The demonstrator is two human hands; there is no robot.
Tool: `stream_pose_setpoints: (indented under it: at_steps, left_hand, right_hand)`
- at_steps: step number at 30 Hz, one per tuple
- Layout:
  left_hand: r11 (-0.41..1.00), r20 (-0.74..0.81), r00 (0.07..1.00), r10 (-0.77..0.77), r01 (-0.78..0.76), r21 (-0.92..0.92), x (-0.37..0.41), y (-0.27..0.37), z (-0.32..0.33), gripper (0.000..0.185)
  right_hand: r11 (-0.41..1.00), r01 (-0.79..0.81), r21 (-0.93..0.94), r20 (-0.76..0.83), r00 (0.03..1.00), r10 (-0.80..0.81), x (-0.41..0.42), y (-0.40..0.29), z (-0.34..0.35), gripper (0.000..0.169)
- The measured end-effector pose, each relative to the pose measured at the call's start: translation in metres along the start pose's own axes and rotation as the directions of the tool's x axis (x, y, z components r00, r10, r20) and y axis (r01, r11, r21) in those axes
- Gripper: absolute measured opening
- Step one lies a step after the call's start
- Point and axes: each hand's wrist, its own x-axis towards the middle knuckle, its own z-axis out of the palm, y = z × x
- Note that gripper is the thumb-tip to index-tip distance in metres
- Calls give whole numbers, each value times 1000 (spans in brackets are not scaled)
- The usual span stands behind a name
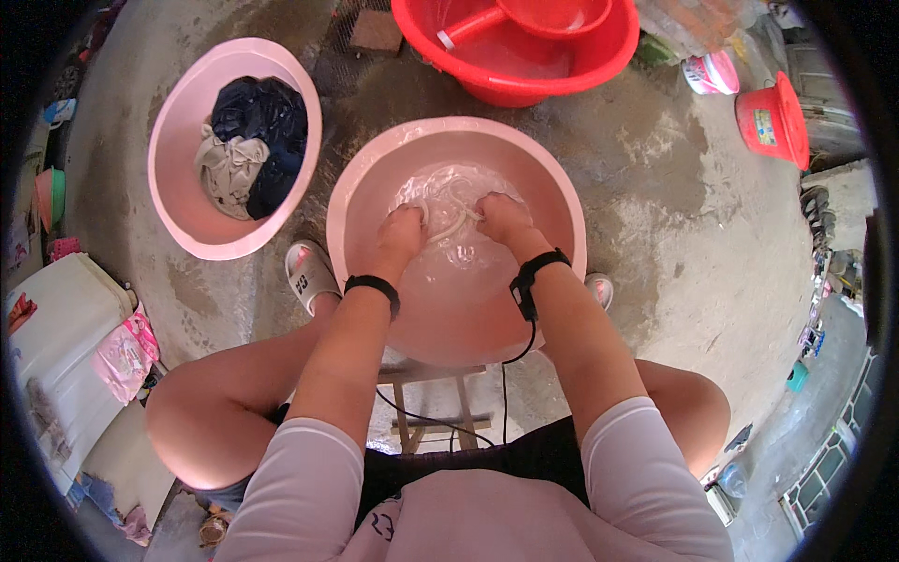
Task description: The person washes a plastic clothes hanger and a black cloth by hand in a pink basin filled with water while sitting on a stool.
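Observation:
Both hands are over a pink plastic basin (572, 211) of rippling water. A thin off-white cord or narrow cloth strip (453, 228) runs between them and loops near the water's surface. My left hand (404, 230) is closed around one part of the strip, on the left side of the basin. On the right, my right hand (503, 216) grips another part with curled fingers. How far the strip continues under the water cannot be made out. Black bands (376, 284) circle both wrists, and a cable (518, 357) hangs from the right one.
A second pink basin (168, 175) at left holds dark wet cloth (256, 112) and beige cloth (232, 168). Ahead is a red basin (484, 88) with a red dipper (477, 24). A red bucket (762, 126) stands at right on damp concrete. A wooden stand (430, 423) is below.

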Motion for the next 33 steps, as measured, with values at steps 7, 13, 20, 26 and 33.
stream_pose_setpoints:
  at_steps: [7, 13, 20, 26, 33]
  left_hand:
    - [977, -103, 982, 159, -172, -128, -29, 0, -52, 24]
    - [912, -210, 960, 183, -246, -328, -54, -26, -59, 26]
    - [896, -139, 949, 284, -315, -314, -103, 11, -144, 24]
    - [771, -201, 883, 424, -469, -430, -150, 34, -238, 28]
    - [702, -214, 904, 370, -423, -572, -199, 65, -278, 26]
  right_hand:
    - [994, 98, 53, -136, 987, -90, -55, -19, -64, 19]
    - [958, 234, 167, -269, 945, -185, -98, -41, -84, 24]
    - [958, 263, 117, -222, 947, -233, -155, -51, -126, 21]
    - [906, 375, 197, -290, 905, -311, -210, -69, -180, 26]
    - [880, 371, 297, -302, 911, -281, -242, -47, -196, 20]
